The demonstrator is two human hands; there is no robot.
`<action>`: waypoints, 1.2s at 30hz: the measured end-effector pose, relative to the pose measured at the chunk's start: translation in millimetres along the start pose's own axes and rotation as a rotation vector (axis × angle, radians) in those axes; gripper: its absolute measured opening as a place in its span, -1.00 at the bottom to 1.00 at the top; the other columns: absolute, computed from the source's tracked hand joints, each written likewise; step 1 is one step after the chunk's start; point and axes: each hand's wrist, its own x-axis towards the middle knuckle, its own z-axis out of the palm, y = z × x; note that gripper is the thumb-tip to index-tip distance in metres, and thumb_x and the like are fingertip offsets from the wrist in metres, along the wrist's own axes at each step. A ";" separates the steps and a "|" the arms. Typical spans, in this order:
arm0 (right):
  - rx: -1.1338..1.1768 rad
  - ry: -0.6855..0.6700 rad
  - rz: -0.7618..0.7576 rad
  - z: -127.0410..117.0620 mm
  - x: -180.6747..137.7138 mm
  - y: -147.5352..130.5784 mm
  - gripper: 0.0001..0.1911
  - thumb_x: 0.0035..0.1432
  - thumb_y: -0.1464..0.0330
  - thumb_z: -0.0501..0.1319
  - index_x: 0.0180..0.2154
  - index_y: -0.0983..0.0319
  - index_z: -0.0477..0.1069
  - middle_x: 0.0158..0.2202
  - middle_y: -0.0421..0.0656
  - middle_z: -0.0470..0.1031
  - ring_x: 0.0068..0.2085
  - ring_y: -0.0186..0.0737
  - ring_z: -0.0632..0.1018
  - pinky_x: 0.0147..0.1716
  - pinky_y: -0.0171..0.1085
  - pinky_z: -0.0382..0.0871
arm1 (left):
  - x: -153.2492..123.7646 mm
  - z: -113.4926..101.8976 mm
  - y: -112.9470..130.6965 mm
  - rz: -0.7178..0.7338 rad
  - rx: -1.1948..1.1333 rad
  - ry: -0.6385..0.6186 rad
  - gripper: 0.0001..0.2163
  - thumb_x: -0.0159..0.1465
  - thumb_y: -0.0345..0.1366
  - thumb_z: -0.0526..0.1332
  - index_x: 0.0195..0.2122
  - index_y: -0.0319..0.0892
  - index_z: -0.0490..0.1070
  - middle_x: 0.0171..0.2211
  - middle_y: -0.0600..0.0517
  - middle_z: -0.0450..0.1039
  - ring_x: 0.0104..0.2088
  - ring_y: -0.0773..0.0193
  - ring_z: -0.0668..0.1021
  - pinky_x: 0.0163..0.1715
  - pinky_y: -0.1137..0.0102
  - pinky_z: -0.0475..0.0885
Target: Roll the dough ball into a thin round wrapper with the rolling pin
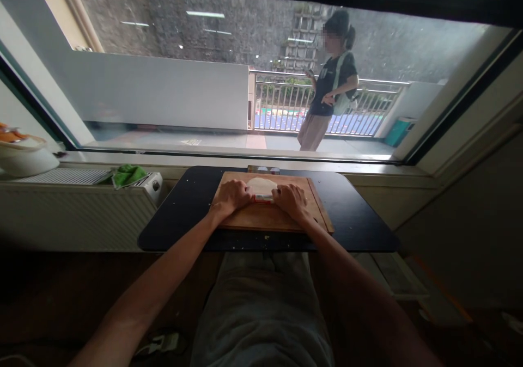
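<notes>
A pale, flat, rounded sheet of dough [261,185] lies on a wooden cutting board [261,220]. Across its near edge runs a short roller-like piece with red and white markings [263,197]; its ends are hidden by my hands, so its exact kind is unclear. My left hand [233,194] is closed round the left end, fingers curled. On the other end, my right hand [291,197] is closed too. Both arms reach forward over the board.
The board rests on a dark table [175,214] with crumbs near its front edge. A small box-like object [263,169] sits behind it. On the left, a radiator [73,209] carries a green cloth [128,175]. Beyond the window stands a person [330,84] by a railing.
</notes>
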 end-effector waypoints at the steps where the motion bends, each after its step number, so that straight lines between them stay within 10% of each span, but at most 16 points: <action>1: 0.003 -0.001 -0.002 0.2 2.8 0.4 -0.55 0.45 0.20 0.08 -0.09 0.24 0.72 -0.08 0.15 0.72 -0.08 0.03 0.70 -0.07 -0.21 0.40 | 3.1 1.6 -0.8 -0.010 -0.004 -0.009 -0.54 0.41 -0.13 0.04 -0.16 -0.25 0.74 -0.13 -0.30 0.70 -0.07 -0.07 0.72 -0.02 0.24 0.55; 17: 0.041 -0.058 -0.043 5.5 44.4 8.7 -0.47 0.45 0.12 0.05 -0.14 0.30 0.72 -0.13 0.18 0.72 -0.16 -0.01 0.68 -0.16 -0.24 0.36 | 21.0 -3.1 6.5 -0.030 -0.023 -0.188 -0.54 0.43 -0.10 0.07 0.00 -0.32 0.66 -0.06 -0.35 0.68 -0.02 -0.09 0.71 -0.05 0.27 0.56; 36: 0.004 -0.018 -0.088 9.9 38.5 14.7 -0.57 0.37 0.21 0.11 -0.26 0.28 0.70 -0.25 0.08 0.72 -0.27 -0.10 0.64 -0.28 -0.28 0.26 | -18.5 1.7 30.0 -0.167 -0.015 -0.013 -0.50 0.47 -0.12 0.01 -0.05 -0.33 0.70 -0.08 -0.37 0.68 -0.04 -0.12 0.72 0.00 0.16 0.57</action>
